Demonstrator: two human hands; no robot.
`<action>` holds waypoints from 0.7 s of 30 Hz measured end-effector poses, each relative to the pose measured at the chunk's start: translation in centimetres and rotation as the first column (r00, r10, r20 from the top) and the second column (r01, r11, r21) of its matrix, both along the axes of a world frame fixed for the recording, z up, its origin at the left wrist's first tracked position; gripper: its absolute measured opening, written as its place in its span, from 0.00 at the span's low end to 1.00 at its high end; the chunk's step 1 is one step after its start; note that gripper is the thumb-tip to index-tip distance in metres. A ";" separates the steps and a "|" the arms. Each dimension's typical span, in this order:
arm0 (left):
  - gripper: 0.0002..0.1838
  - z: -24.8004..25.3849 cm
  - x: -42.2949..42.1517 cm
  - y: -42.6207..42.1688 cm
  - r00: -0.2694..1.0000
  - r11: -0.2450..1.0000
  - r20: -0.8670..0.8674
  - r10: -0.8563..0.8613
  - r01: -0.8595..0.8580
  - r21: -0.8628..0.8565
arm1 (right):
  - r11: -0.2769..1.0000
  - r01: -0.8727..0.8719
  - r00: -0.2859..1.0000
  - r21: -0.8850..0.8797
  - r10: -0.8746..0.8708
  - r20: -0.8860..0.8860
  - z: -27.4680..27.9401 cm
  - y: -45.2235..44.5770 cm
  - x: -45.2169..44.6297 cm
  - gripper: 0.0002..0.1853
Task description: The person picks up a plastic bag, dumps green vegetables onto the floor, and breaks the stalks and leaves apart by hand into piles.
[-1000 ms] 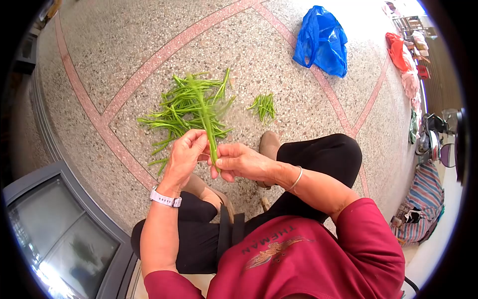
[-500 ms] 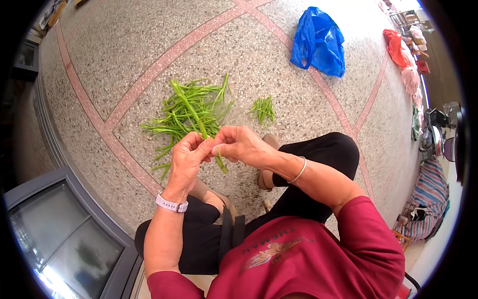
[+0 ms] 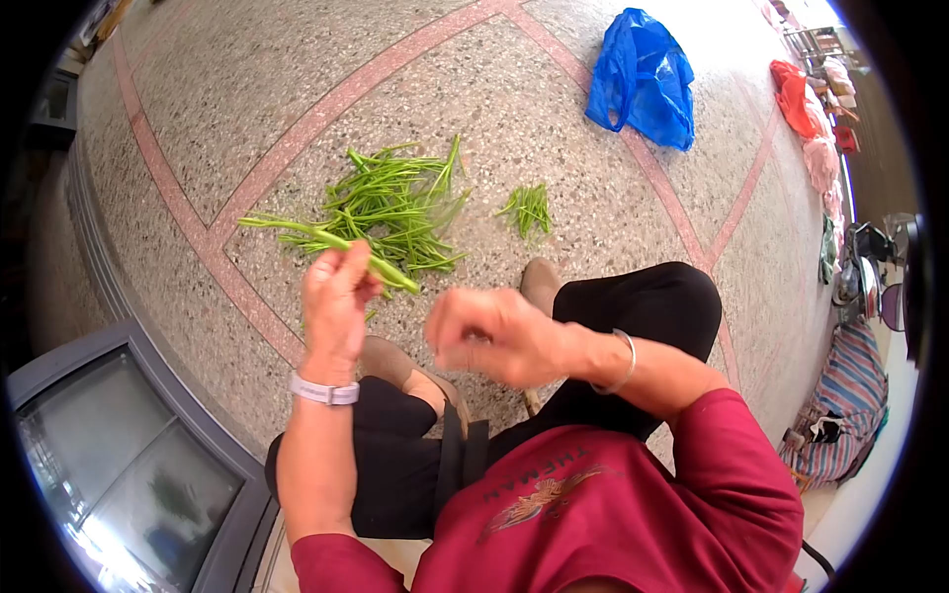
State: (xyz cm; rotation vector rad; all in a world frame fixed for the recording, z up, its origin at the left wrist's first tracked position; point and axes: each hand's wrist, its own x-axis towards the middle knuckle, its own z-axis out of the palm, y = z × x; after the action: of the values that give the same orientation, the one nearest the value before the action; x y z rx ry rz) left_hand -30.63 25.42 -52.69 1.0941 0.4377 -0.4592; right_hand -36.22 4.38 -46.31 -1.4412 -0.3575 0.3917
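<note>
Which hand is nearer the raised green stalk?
Left. The left hand grips the stalk partway along; the right hand is off its near end, apart from it.

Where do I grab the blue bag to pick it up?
Try the handle at the left side of the blue plastic bag, coming from above: it looks like a loop your fingers could slip through, and the rest looks crumpled.

A green stalk slants mid-air, thin stems heaped loosely on the floor.

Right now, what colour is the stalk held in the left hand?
The stalk in the left hand is light green, seen best in the head view.
</note>
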 end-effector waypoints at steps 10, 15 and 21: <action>0.10 3.1 -0.4 -2.0 0.984 0.967 0.100 -0.149 0.124 0.223 | 0.881 0.165 0.983 -0.442 -0.114 0.141 -0.8 0.7 1.6 0.13; 0.08 2.8 -0.8 -2.1 0.973 0.955 0.079 -0.219 0.197 0.223 | 0.938 0.155 0.932 -0.311 -0.034 0.361 -2.0 1.0 1.2 0.09; 0.09 2.1 -1.8 -2.3 0.978 0.965 0.017 -0.208 0.202 0.169 | 0.969 -0.161 0.935 -0.186 0.210 0.285 0.7 0.4 -1.1 0.06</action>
State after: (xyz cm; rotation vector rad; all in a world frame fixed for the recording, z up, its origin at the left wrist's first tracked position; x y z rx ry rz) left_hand -32.41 23.13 -50.61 1.3153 0.3379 -0.5933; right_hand -37.32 4.75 -45.66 -1.6347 -0.7290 0.3576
